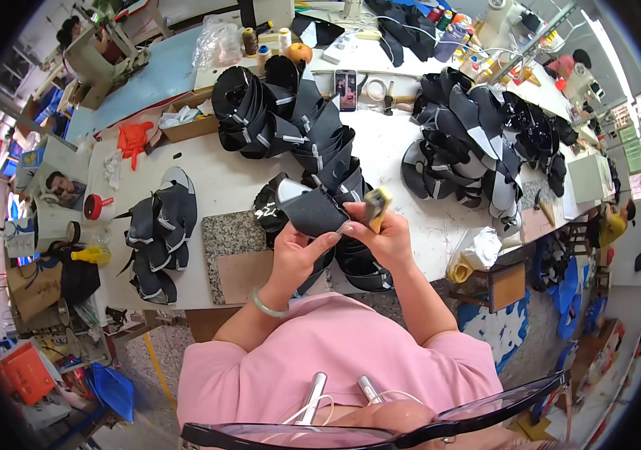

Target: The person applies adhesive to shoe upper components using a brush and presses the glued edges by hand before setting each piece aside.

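Observation:
A black shoe upper [313, 211] with a pale lining at one end is held up in front of me. My left hand [296, 255] is closed on its lower edge, thumb on top. My right hand [386, 238] pinches the right edge of the same piece. Its fingers also hold a small yellow-and-dark tool [377, 206], whose exact kind I cannot make out. Under and behind my hands lie nested rows of black shoe uppers [329, 154]. A granite slab [232, 232] lies left of my left hand, with a pinkish board [244, 276] on it.
More black uppers are piled at the right [459, 142] and stacked at the left [159, 229]. A phone [345, 90], a tape roll [375, 90], thread spools [250, 41] and an apple [299, 52] sit at the back. A crumpled white bag [481, 249] lies near the front right edge.

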Demonstrator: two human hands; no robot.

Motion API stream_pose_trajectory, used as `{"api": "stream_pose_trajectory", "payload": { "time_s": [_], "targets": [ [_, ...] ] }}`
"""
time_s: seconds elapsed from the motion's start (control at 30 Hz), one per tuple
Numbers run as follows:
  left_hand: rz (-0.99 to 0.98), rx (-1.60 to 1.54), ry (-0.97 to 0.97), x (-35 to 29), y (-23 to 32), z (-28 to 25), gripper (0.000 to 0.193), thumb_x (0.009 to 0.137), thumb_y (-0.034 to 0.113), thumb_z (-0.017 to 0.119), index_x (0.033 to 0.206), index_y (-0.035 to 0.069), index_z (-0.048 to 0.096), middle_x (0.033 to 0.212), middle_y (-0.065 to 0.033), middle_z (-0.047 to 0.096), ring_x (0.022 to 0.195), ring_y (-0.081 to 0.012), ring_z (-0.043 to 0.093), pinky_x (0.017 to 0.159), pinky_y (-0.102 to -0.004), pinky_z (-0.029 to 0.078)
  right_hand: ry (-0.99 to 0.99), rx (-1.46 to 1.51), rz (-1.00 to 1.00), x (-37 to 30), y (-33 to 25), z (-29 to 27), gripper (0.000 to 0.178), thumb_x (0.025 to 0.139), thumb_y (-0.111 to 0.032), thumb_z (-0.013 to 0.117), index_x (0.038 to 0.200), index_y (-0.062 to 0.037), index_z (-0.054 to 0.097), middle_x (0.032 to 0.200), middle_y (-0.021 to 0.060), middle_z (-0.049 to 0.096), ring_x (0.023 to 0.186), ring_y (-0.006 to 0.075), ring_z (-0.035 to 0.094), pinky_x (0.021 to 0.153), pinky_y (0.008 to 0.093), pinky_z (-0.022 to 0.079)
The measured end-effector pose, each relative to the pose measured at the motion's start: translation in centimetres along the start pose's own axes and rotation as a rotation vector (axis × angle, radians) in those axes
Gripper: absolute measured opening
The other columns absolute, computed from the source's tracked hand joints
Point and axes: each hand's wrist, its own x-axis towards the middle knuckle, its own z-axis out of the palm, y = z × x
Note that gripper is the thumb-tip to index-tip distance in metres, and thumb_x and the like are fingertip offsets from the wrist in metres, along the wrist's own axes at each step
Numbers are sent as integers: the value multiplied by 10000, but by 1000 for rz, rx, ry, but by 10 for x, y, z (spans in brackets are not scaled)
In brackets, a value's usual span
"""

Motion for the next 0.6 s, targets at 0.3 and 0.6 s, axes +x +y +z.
{"api": "stream_pose_trajectory", "payload": {
  "time_s": [0.3,0.6],
  "targets": [
    [-264,-289,-18,-14,10,33,295,797,-43,675,1068,27,580,996,-37,642,904,-118,610,830,-258,479,73,286,-104,-27,23,-16,71,758,20,733,787,7,670,814,48,629,760,115,577,678,235,458],
    [-254,-335,17,-23,1,39,257,840,48,643,1079,39,548,1022,-40,611,964,-137,599,842,-284,494,136,288,120,-36,8,-16,53,805,-32,709,839,-3,680,730,-11,561,527,14,419,434,174,276]
  ]
}}
